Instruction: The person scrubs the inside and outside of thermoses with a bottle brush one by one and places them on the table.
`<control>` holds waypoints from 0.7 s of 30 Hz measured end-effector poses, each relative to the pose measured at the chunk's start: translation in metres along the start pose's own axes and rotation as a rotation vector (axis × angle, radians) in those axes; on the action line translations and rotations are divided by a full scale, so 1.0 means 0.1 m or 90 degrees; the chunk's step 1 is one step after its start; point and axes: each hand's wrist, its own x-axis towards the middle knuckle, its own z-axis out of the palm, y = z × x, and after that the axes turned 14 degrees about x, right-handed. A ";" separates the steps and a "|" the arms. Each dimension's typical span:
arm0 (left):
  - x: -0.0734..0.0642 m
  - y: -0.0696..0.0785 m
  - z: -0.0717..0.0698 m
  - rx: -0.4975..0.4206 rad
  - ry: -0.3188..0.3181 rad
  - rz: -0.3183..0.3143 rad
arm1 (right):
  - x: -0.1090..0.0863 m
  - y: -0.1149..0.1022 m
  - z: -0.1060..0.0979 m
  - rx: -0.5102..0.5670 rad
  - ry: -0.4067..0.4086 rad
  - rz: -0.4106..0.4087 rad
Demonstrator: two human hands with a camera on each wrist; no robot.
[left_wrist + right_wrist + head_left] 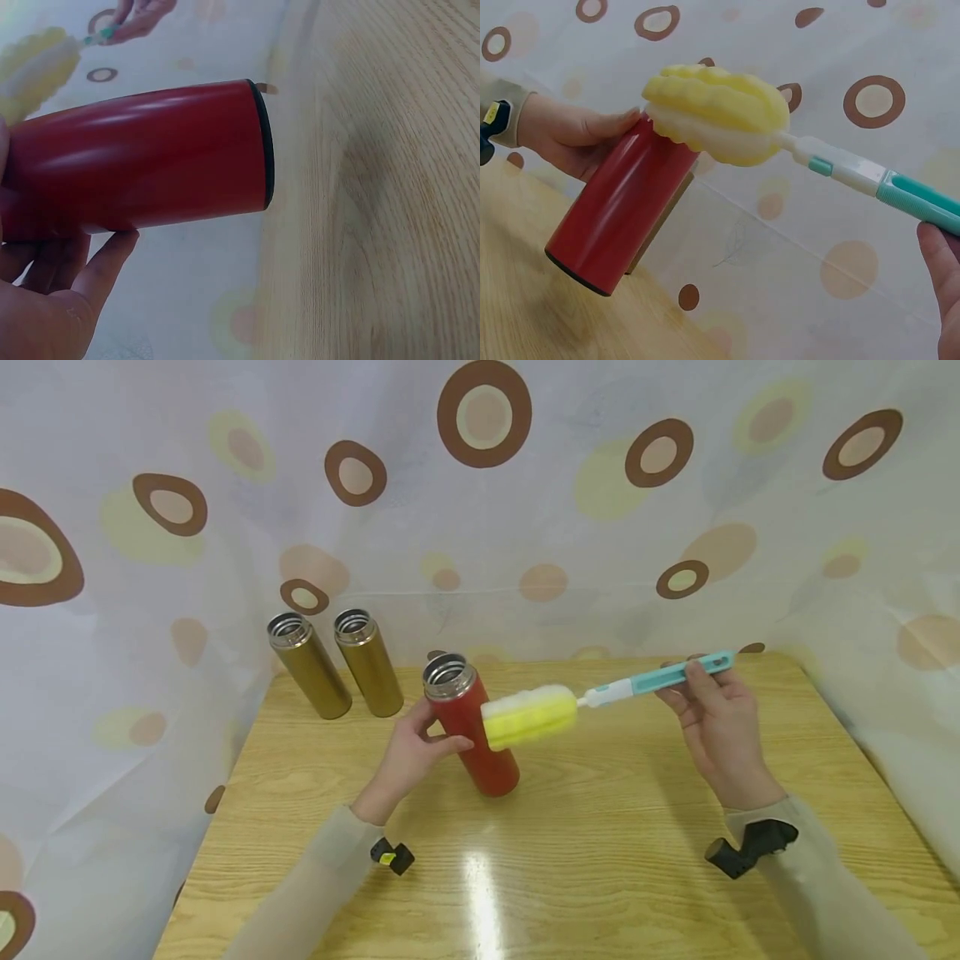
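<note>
My left hand [415,749] grips a red thermos bottle [487,752] around its upper body. The bottle has no lid, and its steel mouth faces up toward the head camera. In the left wrist view its dark base is raised off the wooden table. My right hand [722,731] holds a bottle brush [615,690] by its turquoise handle. The yellow and white sponge head [720,112] points left and overlaps the bottle's upper side in the head and right wrist views.
Two gold thermos bottles [306,672] without lids stand side by side at the back left of the wooden table [600,852]. A patterned curtain [570,527] hangs behind the table and along both sides.
</note>
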 end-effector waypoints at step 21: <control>0.01 -0.02 0.02 -0.016 0.002 0.001 | 0.02 -0.04 0.04 0.014 -0.007 -0.022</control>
